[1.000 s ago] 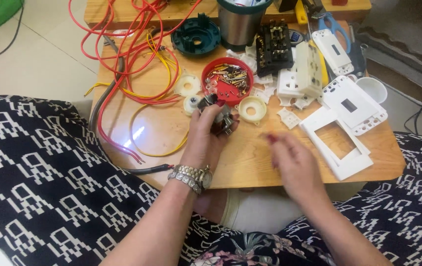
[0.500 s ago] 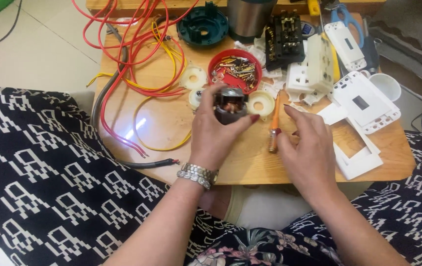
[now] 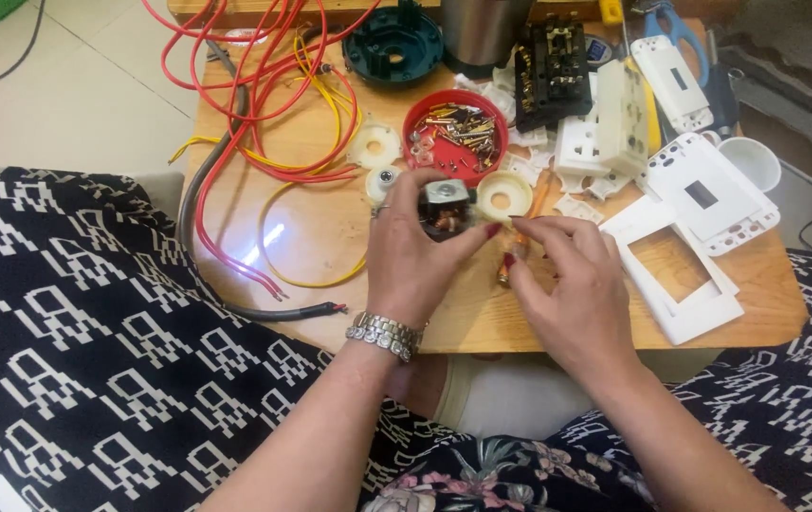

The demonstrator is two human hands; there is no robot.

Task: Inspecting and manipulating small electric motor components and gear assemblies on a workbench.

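My left hand [image 3: 412, 256] grips a small electric motor [image 3: 447, 207] with a metal frame and copper windings, held just above the low wooden table [image 3: 330, 237]. A metal watch sits on that wrist. My right hand [image 3: 567, 284] is close beside the motor on its right and holds an orange-handled screwdriver [image 3: 520, 248], with its fingers curled around the handle. The two hands nearly touch at the motor.
A red bowl [image 3: 422, 118] of brass screws lies behind the motor. White round plastic parts [image 3: 504, 195], white switch plates [image 3: 700, 201], a black terminal block [image 3: 552, 68], a dark green round housing [image 3: 393, 43] and red and yellow wires [image 3: 264, 104] crowd the table. Black-and-white patterned cloth covers my legs.
My right hand picked up the orange-handled screwdriver and moved left to the motor. My left hand lifted the motor slightly and turned it.
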